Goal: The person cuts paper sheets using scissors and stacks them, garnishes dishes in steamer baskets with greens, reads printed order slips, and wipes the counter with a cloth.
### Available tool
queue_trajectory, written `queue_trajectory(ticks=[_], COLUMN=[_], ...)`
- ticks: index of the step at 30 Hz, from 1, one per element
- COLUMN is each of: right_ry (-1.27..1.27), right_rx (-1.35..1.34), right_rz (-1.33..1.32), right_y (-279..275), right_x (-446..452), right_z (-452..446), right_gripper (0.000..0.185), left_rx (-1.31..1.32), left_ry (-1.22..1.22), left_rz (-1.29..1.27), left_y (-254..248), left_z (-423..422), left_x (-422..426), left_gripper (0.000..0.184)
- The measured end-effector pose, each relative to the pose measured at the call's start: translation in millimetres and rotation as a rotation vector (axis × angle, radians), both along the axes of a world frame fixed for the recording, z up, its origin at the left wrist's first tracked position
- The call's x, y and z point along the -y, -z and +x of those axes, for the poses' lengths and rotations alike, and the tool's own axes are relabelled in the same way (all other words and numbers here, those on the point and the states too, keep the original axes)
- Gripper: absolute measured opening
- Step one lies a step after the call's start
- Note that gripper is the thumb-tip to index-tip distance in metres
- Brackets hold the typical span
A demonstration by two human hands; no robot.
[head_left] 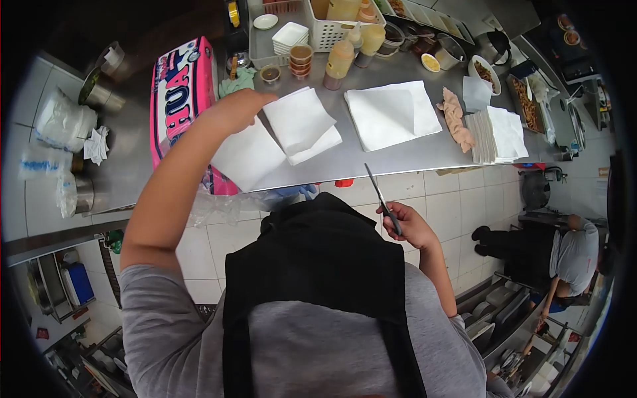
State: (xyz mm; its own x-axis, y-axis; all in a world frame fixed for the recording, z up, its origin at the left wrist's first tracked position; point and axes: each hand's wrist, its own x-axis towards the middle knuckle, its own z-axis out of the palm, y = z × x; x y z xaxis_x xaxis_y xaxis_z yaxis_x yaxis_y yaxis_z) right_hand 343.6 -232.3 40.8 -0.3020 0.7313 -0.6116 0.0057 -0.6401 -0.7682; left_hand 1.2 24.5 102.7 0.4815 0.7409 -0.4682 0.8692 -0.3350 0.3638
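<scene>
My left hand (244, 111) reaches across the steel table, its fingers closed at the upper left corner of a small stack of white paper sheets (302, 126). Another white sheet (249, 156) lies partly under my wrist. In my right hand (413, 229), just off the table's front edge, is a pair of scissors (377, 186); the fingers wrap its black handle and the blades point up toward the table. A larger stack of white paper (391, 116) lies further right, its top sheet folded over.
A pink-and-white printed package (182, 99) stands left of my hand. Behind the papers are sauce bottles (339, 63), stacked sauce cups (300, 61) and a white basket (332, 34). To the right lie a crumpled cloth (455, 119) and napkins (497, 136). Another person (574, 255) stands at far right.
</scene>
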Motion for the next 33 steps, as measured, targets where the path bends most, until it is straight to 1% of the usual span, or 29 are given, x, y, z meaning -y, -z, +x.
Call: queue_trajectory(ticks=[1,3,4,6,7,9,10,12,13,14,15,17,19,20,22,23,24,26,27,29,30,32,33], right_ry=[0.015,0.026,0.025,0.019,0.014,0.013,0.002,0.000,-0.016,-0.029,-0.042,-0.073,-0.105,-0.124,-0.161,-0.178,-0.193,-0.215,-0.226,-0.237,-0.240,-0.233,-0.236], right_rx=[0.005,0.026,0.022,0.048,0.044,0.017,0.014,-0.002,-0.006,-0.001,0.006,0.029,0.058,0.059,0.062,0.074,0.085,0.086,0.087,0.093,0.099,0.105,0.109], right_rz=[0.008,-0.005,-0.001,0.002,0.005,0.023,0.026,0.047,0.051,0.039,0.026,0.007,-0.018,-0.018,-0.021,-0.007,0.006,0.001,-0.001,-0.005,-0.001,-0.002,-0.008], right_y=[2,2,-1,-5,-4,-1,0,2,4,6,8,9,11,12,14,16,17,15,14,15,16,16,15], right_x=[2,4,3,0,-3,-9,-13,-21,-25,-29,-33,-40,-48,-52,-60,-64,-67,-75,-77,-80,-81,-80,-79], right_z=[7,20,24,32,37,47,51,58,61,64,67,70,74,76,80,81,82,83,83,83,83,80,77], right_gripper=[0.022,0.022,0.022,0.022,0.022,0.022,0.022,0.021,0.021,0.020,0.020,0.020,0.020,0.020,0.019,0.019,0.019,0.020,0.020,0.020,0.020,0.021,0.021], left_rx=[-0.008,-0.041,-0.046,0.228,0.223,0.701,0.696,1.232,1.304,1.275,1.271,1.284,1.067,1.065,0.853,0.850,0.846,0.950,0.946,0.950,0.947,0.820,0.820], left_ry=[0.004,0.303,0.303,0.334,0.330,0.037,0.028,-0.461,-0.624,-0.808,-0.941,-1.104,-1.118,-1.138,-0.931,-0.891,-0.903,-0.905,-0.914,-0.860,-0.865,-0.805,-0.800], left_rz=[0.000,0.291,0.293,0.203,0.206,0.164,0.171,0.242,0.315,0.304,0.337,0.197,0.018,0.022,0.314,0.370,0.371,0.315,0.314,0.196,0.194,0.207,0.205], left_y=[-9,-24,-43,-85,-90,-98,-90,-43,-12,16,41,108,132,140,141,141,129,108,106,105,109,118,118], left_z=[-2,-10,-5,8,10,11,13,20,25,33,46,57,67,69,74,72,74,78,79,79,77,68,65], left_x=[5,11,16,23,21,17,14,8,10,19,33,56,78,83,90,90,91,92,96,103,106,109,109], left_gripper=[0.058,0.044,0.044,0.031,0.031,0.029,0.029,0.025,0.026,0.025,0.026,0.029,0.032,0.032,0.033,0.031,0.031,0.031,0.031,0.033,0.033,0.033,0.033])
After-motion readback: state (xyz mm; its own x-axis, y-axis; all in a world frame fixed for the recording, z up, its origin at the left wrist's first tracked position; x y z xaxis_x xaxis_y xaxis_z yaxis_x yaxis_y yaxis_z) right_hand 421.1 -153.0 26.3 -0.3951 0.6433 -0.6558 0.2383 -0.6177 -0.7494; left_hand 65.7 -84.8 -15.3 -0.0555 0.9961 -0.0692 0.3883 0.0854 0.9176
